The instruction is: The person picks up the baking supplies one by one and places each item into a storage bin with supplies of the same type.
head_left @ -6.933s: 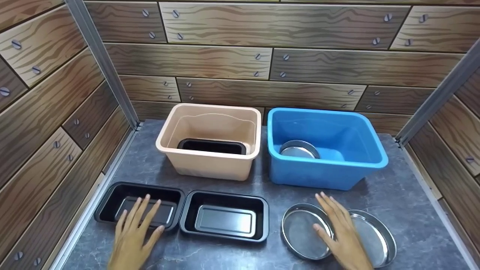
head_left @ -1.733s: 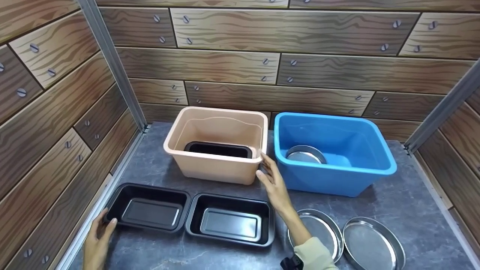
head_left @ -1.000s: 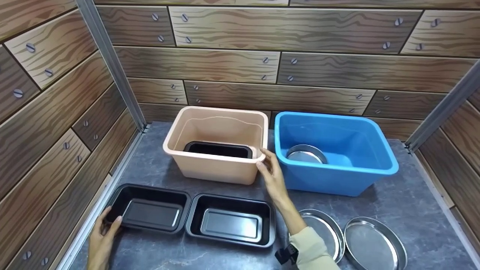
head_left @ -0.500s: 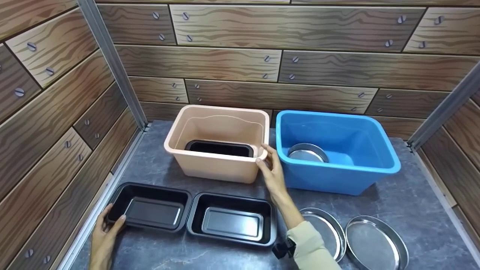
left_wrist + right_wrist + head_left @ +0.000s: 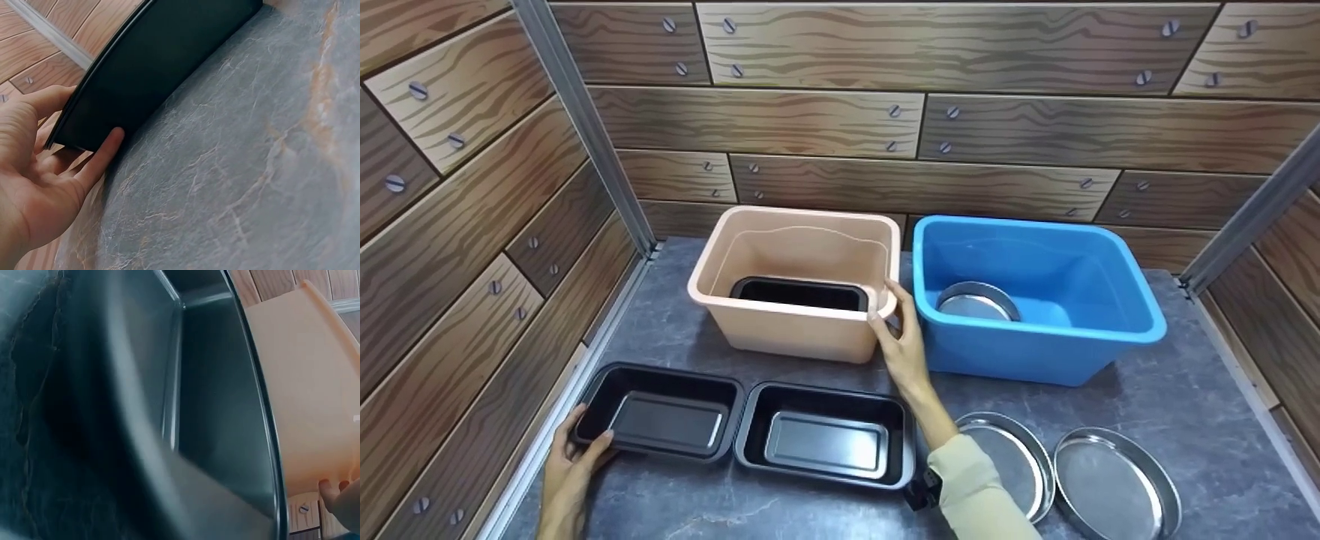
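My left hand (image 5: 589, 433) grips the near-left corner of a black rectangular tray (image 5: 660, 412) on the grey tabletop, thumb over the rim. In the left wrist view, the left hand's fingers (image 5: 104, 152) lie along the tray's outer wall (image 5: 152, 67). My right hand (image 5: 894, 319) holds the front-right corner rim of a beige tub (image 5: 787, 336). Inside the tub lies another black tray (image 5: 799, 292). The right wrist view shows the beige tub (image 5: 304, 382) with a fingertip (image 5: 331, 489) at its lower edge.
A second black tray (image 5: 825, 435) sits beside the first one. A blue tub (image 5: 1035, 352) stands right of the beige tub, with a round metal pan (image 5: 976, 301) in it. Two round metal pans (image 5: 1012, 457) (image 5: 1114, 484) lie at the front right. Wood-patterned walls enclose three sides.
My hands left the tray and pans. The left went to the tray's near-left corner and put its thumb over the rim. The right reached the beige tub's corner and closed on it.
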`<state>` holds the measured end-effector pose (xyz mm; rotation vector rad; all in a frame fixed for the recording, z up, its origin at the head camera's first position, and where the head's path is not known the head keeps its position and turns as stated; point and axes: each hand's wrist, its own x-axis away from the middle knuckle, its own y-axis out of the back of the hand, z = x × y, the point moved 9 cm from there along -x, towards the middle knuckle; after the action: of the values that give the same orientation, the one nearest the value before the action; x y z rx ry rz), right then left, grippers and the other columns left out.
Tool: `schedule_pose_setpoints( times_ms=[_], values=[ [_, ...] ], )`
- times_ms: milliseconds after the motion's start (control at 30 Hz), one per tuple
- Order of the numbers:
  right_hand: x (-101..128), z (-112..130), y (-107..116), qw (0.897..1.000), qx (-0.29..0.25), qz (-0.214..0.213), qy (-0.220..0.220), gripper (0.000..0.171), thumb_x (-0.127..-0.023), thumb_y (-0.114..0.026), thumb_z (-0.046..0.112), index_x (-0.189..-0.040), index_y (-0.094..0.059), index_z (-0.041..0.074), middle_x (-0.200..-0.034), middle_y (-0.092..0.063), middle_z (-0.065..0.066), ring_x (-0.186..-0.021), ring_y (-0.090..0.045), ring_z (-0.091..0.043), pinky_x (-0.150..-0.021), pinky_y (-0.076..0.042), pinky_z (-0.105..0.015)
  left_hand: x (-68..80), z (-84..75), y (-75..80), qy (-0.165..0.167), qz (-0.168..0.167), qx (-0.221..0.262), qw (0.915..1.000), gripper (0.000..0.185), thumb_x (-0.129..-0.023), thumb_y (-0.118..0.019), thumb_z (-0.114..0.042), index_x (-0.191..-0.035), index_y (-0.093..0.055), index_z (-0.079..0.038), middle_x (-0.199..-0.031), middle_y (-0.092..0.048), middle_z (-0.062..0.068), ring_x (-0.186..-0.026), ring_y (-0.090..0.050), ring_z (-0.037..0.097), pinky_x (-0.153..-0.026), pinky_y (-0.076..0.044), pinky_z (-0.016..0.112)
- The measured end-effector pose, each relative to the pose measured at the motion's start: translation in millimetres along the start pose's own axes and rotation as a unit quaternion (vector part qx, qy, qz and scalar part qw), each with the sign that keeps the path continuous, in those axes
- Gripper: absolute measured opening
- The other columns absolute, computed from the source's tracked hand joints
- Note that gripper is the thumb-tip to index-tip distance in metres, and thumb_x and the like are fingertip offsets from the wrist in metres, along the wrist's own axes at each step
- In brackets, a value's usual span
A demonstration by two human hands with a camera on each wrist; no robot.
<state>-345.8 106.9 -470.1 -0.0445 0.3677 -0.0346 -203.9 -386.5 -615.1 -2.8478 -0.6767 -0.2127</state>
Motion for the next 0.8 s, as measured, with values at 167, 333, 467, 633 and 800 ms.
schedule_pose_setpoints(
  times_ms=[167,333,467,633,800],
  values=[
    [-1.2,1.5,3.1,1.0,0.004,0.006,0.013,0.058,-0.093,-0.064,0.005,-0.145,-0.039,0.0,-0.147,-0.042,-0.016,-0.129,-0.044,-0.021,-0.103,-0.044,-0.035,-0.9,0.2,-0.1,0.01,-0.005,0.018,0.9998,0.077,-0.089,-0.068,0.0,-0.153,-0.029,-0.019,-0.121,-0.058,-0.007,-0.105,-0.063,0.006,-0.084,-0.058,0.027],
    [-0.4,1.5,4.4,1.0,0.007,0.01,0.006,0.059,-0.092,-0.065,0.006,-0.145,-0.039,0.001,-0.146,-0.043,-0.013,-0.127,-0.045,-0.02,-0.103,-0.045,-0.033,-1.2,0.3,0.7,0.025,-0.008,0.008,0.9996,0.078,-0.089,-0.068,-0.002,-0.154,-0.028,-0.022,-0.118,-0.057,-0.01,-0.101,-0.064,0.004,-0.081,-0.059,0.028],
    [-0.6,3.9,2.7,1.0,0.0,0.014,0.007,0.059,-0.092,-0.065,0.006,-0.145,-0.039,0.0,-0.145,-0.044,-0.015,-0.126,-0.046,-0.021,-0.1,-0.046,-0.03,1.2,-3.8,0.9,0.016,-0.006,0.022,0.9996,0.077,-0.09,-0.065,0.002,-0.153,-0.029,-0.02,-0.115,-0.06,-0.01,-0.095,-0.066,0.006,-0.079,-0.06,0.03],
    [-1.7,4.7,1.7,1.0,-0.009,0.019,0.011,0.059,-0.092,-0.064,0.004,-0.145,-0.038,-0.001,-0.145,-0.042,-0.017,-0.126,-0.045,-0.023,-0.098,-0.048,-0.026,3.7,-9.2,-0.3,0.006,-0.007,0.048,0.9988,0.076,-0.088,-0.063,0.009,-0.152,-0.031,-0.016,-0.116,-0.06,-0.008,-0.089,-0.066,0.009,-0.076,-0.061,0.034],
    [0.1,1.8,4.2,1.0,-0.003,0.019,0.004,0.06,-0.092,-0.066,0.005,-0.145,-0.039,-0.001,-0.147,-0.041,-0.019,-0.129,-0.044,-0.026,-0.101,-0.046,-0.032,5.2,-9.3,-1.5,0.02,-0.014,0.066,0.9975,0.076,-0.087,-0.059,0.015,-0.152,-0.032,-0.014,-0.112,-0.062,-0.008,-0.085,-0.067,0.011,-0.073,-0.061,0.037]
  ],
)
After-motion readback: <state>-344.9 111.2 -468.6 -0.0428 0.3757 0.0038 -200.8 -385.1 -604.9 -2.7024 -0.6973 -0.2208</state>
